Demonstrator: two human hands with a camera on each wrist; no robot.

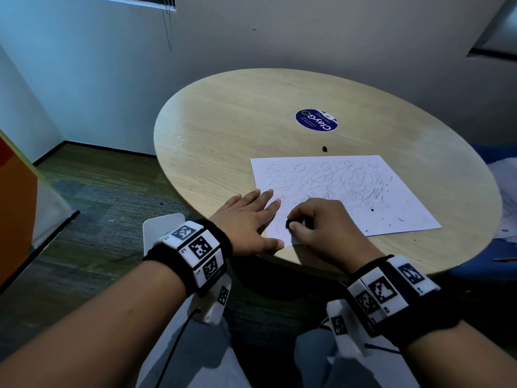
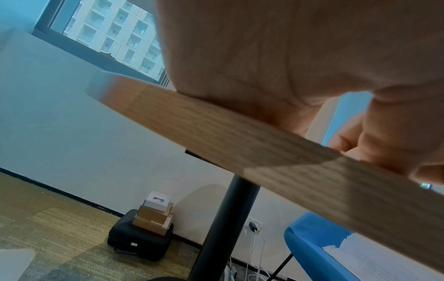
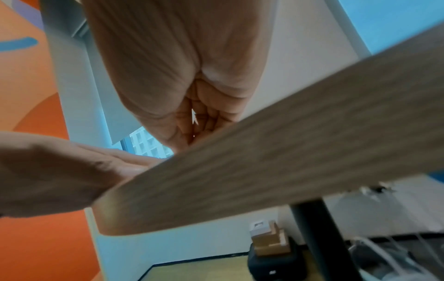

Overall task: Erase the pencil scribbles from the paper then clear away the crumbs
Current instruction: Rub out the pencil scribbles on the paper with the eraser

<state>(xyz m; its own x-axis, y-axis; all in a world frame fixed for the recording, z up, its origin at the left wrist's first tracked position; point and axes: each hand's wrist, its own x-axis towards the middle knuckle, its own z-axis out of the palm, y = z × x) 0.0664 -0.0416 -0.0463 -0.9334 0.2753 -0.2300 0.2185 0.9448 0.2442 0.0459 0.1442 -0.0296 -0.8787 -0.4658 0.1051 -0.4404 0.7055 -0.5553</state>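
A white sheet of paper (image 1: pixel 344 191) covered in grey pencil scribbles lies on the round wooden table (image 1: pixel 223 130). My left hand (image 1: pixel 251 219) lies flat with straight fingers on the paper's near left corner. Right beside it, my right hand (image 1: pixel 319 222) has its fingers curled and pinches a small black eraser (image 1: pixel 293 223) against the paper. Dark eraser crumbs (image 1: pixel 390 217) are scattered over the paper's right part. In both wrist views only the palms and the table's edge (image 2: pixel 240 136) show; the paper and the eraser are hidden there.
A round blue sticker (image 1: pixel 316 120) and a small black speck (image 1: pixel 324 149) lie on the table beyond the paper. A blue chair (image 1: pixel 498 264) with loose papers stands at the right. Under the table are its black pole (image 2: pixel 223 228) and stacked boxes (image 2: pixel 153 214).
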